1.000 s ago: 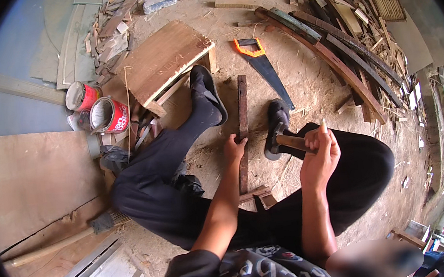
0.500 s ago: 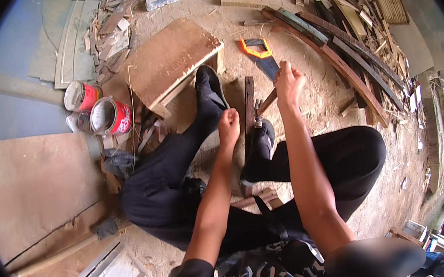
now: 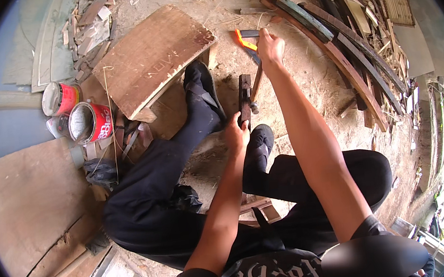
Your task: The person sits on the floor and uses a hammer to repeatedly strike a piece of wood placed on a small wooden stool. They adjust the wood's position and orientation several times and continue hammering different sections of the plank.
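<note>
My right hand (image 3: 270, 48) is closed round the handle of a hammer (image 3: 258, 83), out in front of my body. The hammer's head points back toward me, beside a dark wooden bar (image 3: 245, 95). Around the near end of that bar my left hand (image 3: 237, 136) is closed, between my shins. Whether anything else is pinched in the left fingers is hidden. Just beyond the hammer, a handsaw (image 3: 247, 39) with an orange and black handle lies on the ground, its blade partly covered by my right hand and the hammer.
A low wooden bench (image 3: 154, 59) stands ahead on the left, beside my left foot. Red paint cans (image 3: 102, 123) sit left of it. Long timber pieces (image 3: 333, 67) and scrap wood lie at the right. Boards (image 3: 29, 207) lean at the left.
My left hand has come onto the dark bar, which now shows shorter and tilted. My right hand has moved forward and slightly left with the hammer. The view has shifted slightly.
</note>
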The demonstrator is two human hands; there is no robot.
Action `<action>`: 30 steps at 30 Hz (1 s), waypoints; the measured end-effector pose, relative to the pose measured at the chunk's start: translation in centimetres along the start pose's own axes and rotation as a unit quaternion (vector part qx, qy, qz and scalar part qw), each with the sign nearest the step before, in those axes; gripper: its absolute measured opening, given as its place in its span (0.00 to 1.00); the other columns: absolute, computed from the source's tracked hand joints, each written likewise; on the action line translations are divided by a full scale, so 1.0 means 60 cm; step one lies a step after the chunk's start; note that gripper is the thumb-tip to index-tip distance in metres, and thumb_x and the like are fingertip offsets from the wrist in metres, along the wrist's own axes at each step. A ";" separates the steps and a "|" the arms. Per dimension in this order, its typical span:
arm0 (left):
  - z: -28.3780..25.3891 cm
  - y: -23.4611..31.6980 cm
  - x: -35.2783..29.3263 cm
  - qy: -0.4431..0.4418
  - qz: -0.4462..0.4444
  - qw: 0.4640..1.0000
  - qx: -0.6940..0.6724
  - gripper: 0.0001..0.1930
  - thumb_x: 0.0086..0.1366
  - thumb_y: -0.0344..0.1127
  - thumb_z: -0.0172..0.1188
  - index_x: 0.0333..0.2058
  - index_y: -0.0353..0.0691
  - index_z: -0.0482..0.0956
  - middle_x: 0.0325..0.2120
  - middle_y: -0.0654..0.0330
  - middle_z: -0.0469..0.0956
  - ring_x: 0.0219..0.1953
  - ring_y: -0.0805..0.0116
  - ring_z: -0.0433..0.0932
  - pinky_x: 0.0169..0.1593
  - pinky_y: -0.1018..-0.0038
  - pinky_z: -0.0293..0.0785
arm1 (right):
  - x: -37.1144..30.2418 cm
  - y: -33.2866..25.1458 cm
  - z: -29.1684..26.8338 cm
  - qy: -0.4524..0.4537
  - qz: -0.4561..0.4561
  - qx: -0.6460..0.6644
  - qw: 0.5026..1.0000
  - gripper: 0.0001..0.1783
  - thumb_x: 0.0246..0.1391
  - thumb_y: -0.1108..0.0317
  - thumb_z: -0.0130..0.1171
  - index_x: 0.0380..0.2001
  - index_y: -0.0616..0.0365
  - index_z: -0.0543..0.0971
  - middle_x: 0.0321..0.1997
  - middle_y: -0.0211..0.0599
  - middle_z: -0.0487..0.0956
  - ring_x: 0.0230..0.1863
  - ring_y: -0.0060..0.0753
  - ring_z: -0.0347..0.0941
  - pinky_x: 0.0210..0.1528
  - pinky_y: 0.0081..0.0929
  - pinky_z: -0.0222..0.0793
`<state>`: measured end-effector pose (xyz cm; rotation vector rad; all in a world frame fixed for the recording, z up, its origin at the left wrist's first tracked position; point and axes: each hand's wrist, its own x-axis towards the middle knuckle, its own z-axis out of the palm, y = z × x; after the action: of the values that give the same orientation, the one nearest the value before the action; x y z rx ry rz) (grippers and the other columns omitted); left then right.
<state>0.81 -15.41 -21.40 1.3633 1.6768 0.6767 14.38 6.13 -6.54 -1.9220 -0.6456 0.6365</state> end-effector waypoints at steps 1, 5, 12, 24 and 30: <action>-0.005 0.005 0.002 -0.005 -0.005 1.000 -0.004 0.22 0.59 0.38 0.69 0.52 0.42 0.78 0.47 0.45 0.81 0.50 0.46 0.79 0.53 0.60 0.74 | 0.005 -0.005 0.006 0.011 -0.015 -0.011 1.000 0.25 0.52 0.55 0.54 0.20 0.72 0.79 0.18 0.51 0.76 0.26 0.40 0.75 0.38 0.41 0.71; -0.014 0.006 0.015 -0.008 -0.026 0.999 -0.040 0.23 0.56 0.37 0.72 0.50 0.41 0.79 0.46 0.46 0.82 0.49 0.49 0.81 0.52 0.62 0.75 | -0.002 -0.029 0.014 -0.002 -0.041 -0.027 0.999 0.24 0.54 0.53 0.56 0.18 0.67 0.76 0.16 0.38 0.72 0.21 0.33 0.66 0.30 0.40 0.65; -0.012 -0.008 0.017 -0.002 -0.016 0.999 -0.039 0.22 0.53 0.35 0.74 0.48 0.42 0.81 0.43 0.47 0.83 0.47 0.51 0.82 0.50 0.63 0.76 | -0.057 -0.009 -0.019 0.009 -0.089 0.133 0.987 0.21 0.53 0.62 0.53 0.12 0.66 0.71 0.11 0.31 0.66 0.17 0.21 0.60 0.22 0.33 0.56; -0.005 -0.005 0.022 0.002 -0.022 1.000 -0.017 0.22 0.55 0.40 0.70 0.49 0.42 0.81 0.45 0.45 0.82 0.48 0.48 0.82 0.51 0.61 0.77 | -0.116 0.005 -0.068 -0.083 -0.035 0.299 0.950 0.18 0.59 0.62 0.54 0.16 0.52 0.68 0.16 0.19 0.64 0.17 0.14 0.55 0.21 0.21 0.48; -0.003 -0.027 0.033 0.039 -0.028 0.999 -0.017 0.19 0.55 0.44 0.71 0.44 0.45 0.83 0.40 0.49 0.84 0.44 0.47 0.82 0.48 0.58 0.77 | -0.158 0.005 -0.066 -0.124 -0.045 0.311 0.941 0.17 0.61 0.59 0.58 0.20 0.51 0.70 0.17 0.20 0.64 0.17 0.15 0.58 0.20 0.19 0.51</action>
<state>-0.26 -13.90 -23.19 1.2752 1.7509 0.7323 10.28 -2.87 -3.81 -1.2292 -0.5923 0.9072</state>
